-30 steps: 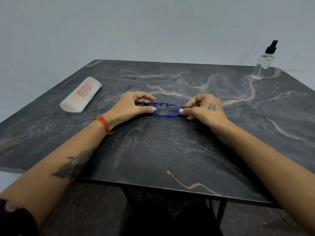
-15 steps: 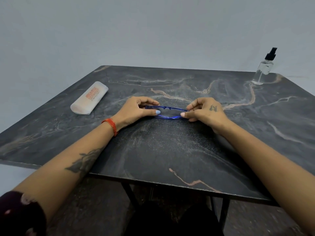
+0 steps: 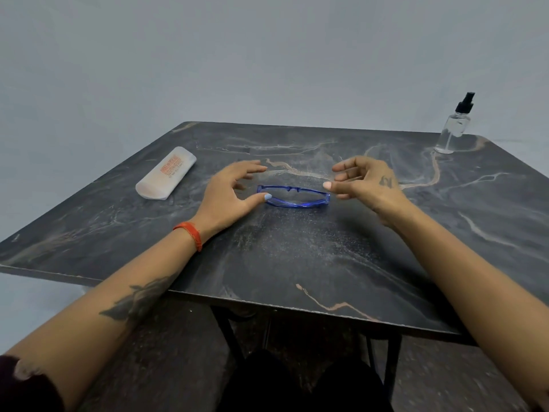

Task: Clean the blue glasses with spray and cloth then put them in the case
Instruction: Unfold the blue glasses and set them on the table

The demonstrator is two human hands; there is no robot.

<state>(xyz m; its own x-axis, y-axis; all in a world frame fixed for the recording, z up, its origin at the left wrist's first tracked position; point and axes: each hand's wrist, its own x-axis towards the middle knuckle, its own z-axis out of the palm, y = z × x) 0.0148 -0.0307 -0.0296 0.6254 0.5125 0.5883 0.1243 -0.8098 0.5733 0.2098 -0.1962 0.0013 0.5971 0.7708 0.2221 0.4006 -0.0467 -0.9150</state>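
1. The blue glasses (image 3: pixel 293 197) lie folded on the dark marble table (image 3: pixel 297 257), about midway between the left and right edges and somewhat nearer the far edge than the near one. The frame's long side runs roughly parallel to the near edge.
2. Your left hand (image 3: pixel 228 194) hovers just beside the left end of the glasses. Its fingers are spread and relaxed, holding nothing. The thumb tip overlaps the left end of the frame in this view; I cannot tell whether it actually touches.
3. Your right hand (image 3: pixel 365 181) hangs just beside the right end of the glasses, raised slightly off the table. Its fingers are loosely curled and grip nothing; the thumb tip sits close above the right end of the frame, apparently apart from it.
4. The white case (image 3: pixel 166 173) with orange print lies closed near the left edge, towards the far left corner, well apart from the glasses. Its long axis is angled towards the far edge.
5. The clear spray bottle (image 3: pixel 453 129) with a black pump top stands upright at the far right corner.
6. An orange band (image 3: pixel 190 233) circles your left wrist; a tattoo marks the left forearm and a small one the back of the right hand.
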